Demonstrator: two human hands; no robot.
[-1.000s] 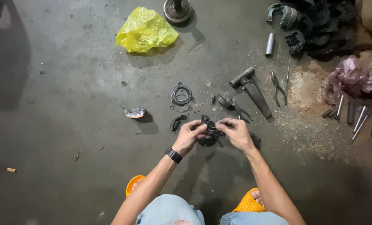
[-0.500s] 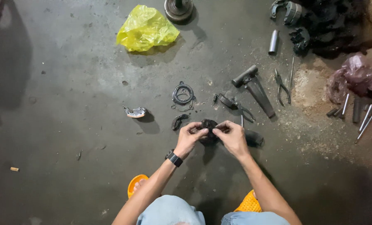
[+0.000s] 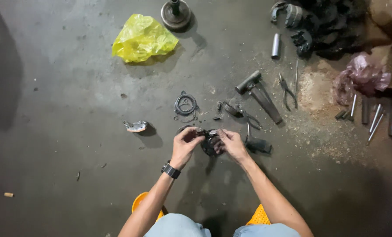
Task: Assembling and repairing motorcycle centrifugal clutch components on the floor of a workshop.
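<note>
My left hand (image 3: 185,145) and my right hand (image 3: 232,144) both grip a small, dark, greasy round metal part (image 3: 210,141) held just above the concrete floor. The fingertips of both hands pinch its upper edge from either side. A black watch (image 3: 171,170) sits on my left wrist. Much of the part is hidden by my fingers.
A black ring with thin gaskets (image 3: 186,104), a hammer (image 3: 258,93), pliers (image 3: 287,91), a small curved metal piece (image 3: 136,127) and a dark block (image 3: 258,145) lie nearby. A yellow plastic bag (image 3: 142,38), a round hub (image 3: 175,13), metal rods (image 3: 375,117), a pink bag (image 3: 363,77) and dark parts (image 3: 319,24) lie farther off.
My hands have drawn closer together on the dark part. The camera view has shifted slightly; the things on the floor stay put.
</note>
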